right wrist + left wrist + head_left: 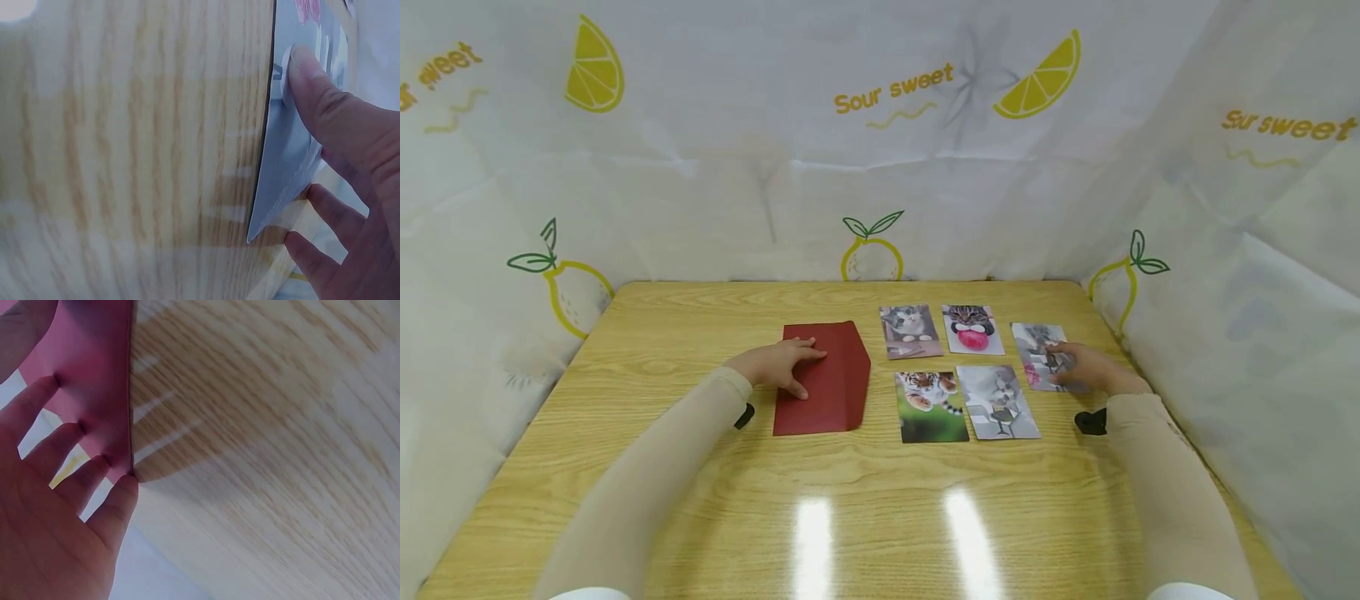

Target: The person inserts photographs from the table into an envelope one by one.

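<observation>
Wooden table point(700, 467), lemon-print curtain behind. My left hand point(778, 365) lies flat on the red envelope point(827, 392); my right hand point(1086, 367) pinches the far-right photo point(1037, 354) by its edge. Glossy card, shallow pinch: it could slip.

Your head camera looked forward and down from above, taking in the whole wooden table point(700, 467) and both sleeves. Your left wrist camera sat very close, low over the tabletop, facing along the fingers point(94, 478) onto the red envelope point(94, 369). Your right wrist camera was equally near, facing the thumb on the grey photo point(284, 156). Each wrist view shared its hand's patch with the head view: envelope point(823, 379), photo point(1037, 354)
</observation>
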Tool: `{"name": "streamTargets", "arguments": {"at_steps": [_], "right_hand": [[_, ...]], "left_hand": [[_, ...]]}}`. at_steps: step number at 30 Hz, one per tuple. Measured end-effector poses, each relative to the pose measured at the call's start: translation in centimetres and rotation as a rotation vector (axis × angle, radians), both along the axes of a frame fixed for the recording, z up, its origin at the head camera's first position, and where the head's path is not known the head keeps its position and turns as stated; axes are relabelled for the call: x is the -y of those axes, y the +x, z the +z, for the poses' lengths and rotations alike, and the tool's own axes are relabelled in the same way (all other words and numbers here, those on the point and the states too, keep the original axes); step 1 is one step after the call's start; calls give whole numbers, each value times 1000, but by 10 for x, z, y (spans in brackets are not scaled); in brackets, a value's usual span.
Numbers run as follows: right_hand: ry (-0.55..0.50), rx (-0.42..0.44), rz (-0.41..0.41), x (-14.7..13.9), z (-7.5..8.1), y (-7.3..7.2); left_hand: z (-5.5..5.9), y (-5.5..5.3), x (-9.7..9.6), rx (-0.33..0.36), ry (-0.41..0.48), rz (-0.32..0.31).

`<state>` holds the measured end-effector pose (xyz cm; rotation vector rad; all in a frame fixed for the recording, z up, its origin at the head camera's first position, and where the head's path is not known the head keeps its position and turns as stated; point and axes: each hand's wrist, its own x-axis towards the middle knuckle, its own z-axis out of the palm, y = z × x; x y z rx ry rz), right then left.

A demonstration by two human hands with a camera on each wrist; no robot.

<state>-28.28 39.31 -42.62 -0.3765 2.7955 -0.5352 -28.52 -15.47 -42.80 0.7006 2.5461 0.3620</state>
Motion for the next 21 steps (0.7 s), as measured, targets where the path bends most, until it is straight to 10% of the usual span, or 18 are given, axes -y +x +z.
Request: {"name": "streamTargets", "arguments": {"at_steps": [21], "right_hand": [[12,1,7,2,2,-1]], "left_hand": [[6,4,-1,-18,2,-13]]}}
